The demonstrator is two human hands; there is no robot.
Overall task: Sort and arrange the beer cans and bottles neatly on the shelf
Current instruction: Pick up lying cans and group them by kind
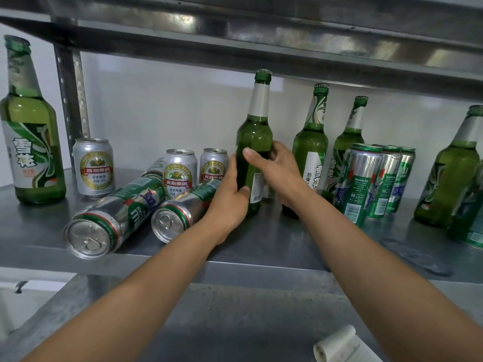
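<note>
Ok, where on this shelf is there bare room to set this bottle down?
Bare shelf lies in front of the held bottle, between the lying cans and the tall cans. A smaller patch lies before the leftmost bottle. Crowded behind the lying cans and far right.

A left hand (230, 202) and a right hand (277, 171) grip a dark green beer bottle (254, 137) on a metal shelf (274, 244). Two fallen cans (112, 218) lie to its left; a cluster of upright cans (363, 181) stands to its right.

White wall (162, 105) behind, grey steel shelf (274, 244), perforated metal upright (72, 100) at left, shiny upper shelf (261, 35) overhead, paper roll (339, 346) below.
</note>
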